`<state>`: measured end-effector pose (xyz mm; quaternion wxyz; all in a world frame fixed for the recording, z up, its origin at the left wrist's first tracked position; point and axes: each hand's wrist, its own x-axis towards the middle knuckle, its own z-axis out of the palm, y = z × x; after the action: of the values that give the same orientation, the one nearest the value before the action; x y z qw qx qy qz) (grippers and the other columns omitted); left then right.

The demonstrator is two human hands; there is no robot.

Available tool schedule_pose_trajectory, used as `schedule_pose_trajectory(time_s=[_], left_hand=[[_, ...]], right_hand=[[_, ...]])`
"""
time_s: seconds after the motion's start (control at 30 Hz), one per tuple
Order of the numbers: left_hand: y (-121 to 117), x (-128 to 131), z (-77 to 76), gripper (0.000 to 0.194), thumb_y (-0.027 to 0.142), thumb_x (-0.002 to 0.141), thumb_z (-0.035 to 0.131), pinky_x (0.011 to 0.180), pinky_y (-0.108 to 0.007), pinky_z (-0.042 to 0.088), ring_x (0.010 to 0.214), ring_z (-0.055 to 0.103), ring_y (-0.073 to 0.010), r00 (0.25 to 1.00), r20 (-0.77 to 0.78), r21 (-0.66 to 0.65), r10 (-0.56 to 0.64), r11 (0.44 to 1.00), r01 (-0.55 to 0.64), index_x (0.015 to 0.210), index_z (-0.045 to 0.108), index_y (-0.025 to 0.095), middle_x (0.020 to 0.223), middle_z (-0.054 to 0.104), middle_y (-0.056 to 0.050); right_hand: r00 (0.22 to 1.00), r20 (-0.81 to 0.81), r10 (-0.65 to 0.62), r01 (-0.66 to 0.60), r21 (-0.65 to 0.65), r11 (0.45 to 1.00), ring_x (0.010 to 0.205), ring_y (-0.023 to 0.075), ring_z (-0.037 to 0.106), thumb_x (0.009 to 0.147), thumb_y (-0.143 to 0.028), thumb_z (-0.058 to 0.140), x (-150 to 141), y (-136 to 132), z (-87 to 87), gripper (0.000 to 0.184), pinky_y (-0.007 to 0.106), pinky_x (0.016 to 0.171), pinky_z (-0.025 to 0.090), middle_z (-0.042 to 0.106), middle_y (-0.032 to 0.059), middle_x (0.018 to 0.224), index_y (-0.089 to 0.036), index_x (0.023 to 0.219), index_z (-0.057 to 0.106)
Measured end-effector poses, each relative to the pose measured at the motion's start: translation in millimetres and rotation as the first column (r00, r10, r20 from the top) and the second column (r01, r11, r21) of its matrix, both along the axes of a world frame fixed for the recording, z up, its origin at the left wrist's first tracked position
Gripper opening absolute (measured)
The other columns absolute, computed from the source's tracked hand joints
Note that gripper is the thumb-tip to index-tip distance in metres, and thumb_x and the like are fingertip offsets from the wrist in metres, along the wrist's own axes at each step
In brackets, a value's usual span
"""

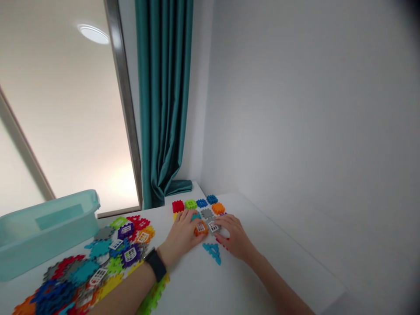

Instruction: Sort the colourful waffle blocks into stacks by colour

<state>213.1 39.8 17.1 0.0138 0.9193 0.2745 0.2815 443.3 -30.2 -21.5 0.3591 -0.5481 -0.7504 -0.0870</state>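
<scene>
My left hand (184, 231) has its fingers curled around an orange square building tile (201, 228) with a white window insert. My right hand (235, 236) pinches a grey square tile (214, 226), also with a white window, close beside the orange one. Whether the two tiles are joined I cannot tell. Just below them lies a blue triangular tile (212, 253). Beyond my fingers are a red tile (178, 206), a lime green tile (190, 204), an orange tile (218, 208) and another grey tile (207, 213). My right hand partly covers a red piece and a purple piece.
A heap of mixed interlocking tiles (100, 249) spreads over the white table (197, 288) on the left, partly under my left forearm. Behind it stands a pale teal bin (49, 234). A green curtain (166, 96) and a grey wall (295, 131) border the table.
</scene>
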Motion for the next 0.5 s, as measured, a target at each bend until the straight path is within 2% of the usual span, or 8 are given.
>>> schedule_pose_trajectory(time_s=[0.2, 0.5], left_hand=[[10.9, 12.6, 0.1, 0.016, 0.027, 0.086, 0.067, 0.105, -0.051, 0.041, 0.123, 0.049, -0.0327, 0.998, -0.063, 0.009, 0.012, 1.000, -0.011, 0.101, 0.069, 0.022, 0.129, 0.057, -0.010], [15.0, 20.2, -8.1, 0.016, 0.021, 0.085, 0.065, 0.107, -0.054, 0.039, 0.122, 0.050, -0.0324, 0.999, -0.041, -0.003, -0.017, 1.000, 0.017, 0.100, 0.069, 0.022, 0.126, 0.058, -0.010]], right_hand=[[1.000, -0.004, -0.030, 0.029, -0.089, 0.996, 0.112, 0.0276, 0.063, 0.081, -0.021, 0.068, 25.9, 20.9, -1.7, 0.026, 0.046, 0.101, 0.046, 0.074, 0.0067, 0.114, -0.026, 0.106, 0.071], [1.000, -0.005, -0.015, 0.014, -0.149, 0.989, 0.113, 0.0259, 0.062, 0.082, -0.023, 0.071, 25.2, 31.2, -7.5, 0.025, 0.044, 0.100, 0.045, 0.075, 0.0028, 0.113, -0.028, 0.106, 0.073]])
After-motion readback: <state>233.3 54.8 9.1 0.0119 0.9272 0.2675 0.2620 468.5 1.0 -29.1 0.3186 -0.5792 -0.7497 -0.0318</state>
